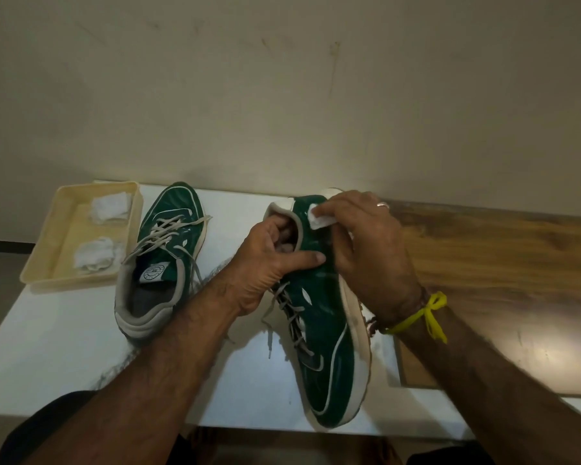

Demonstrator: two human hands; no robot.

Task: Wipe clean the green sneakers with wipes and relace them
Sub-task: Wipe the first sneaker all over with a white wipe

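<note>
A: Green sneaker (329, 360) tilted on white tabletop (64, 344) — left hand (269, 266) gripping its collar?
B: Yes — right hand (369, 250) pinches wipe (317, 220) against heel. Second sneaker (168, 243) beside tray (47, 263).

1. The held sneaker (329, 347) is showing a glossy, wet-looking green upper with a matt off-white rubbery sole.
2. The second sneaker (163, 253) is gleaming the same way, its collar looking like soft grey cloth.
3. The wipe (317, 219) is looking like thin white fabric.
4. The tray (44, 260) is appearing as smooth cream plastic.
5. The white tabletop (47, 337) is shining smoothly; the board (503, 260) is showing polished wood grain.
</note>
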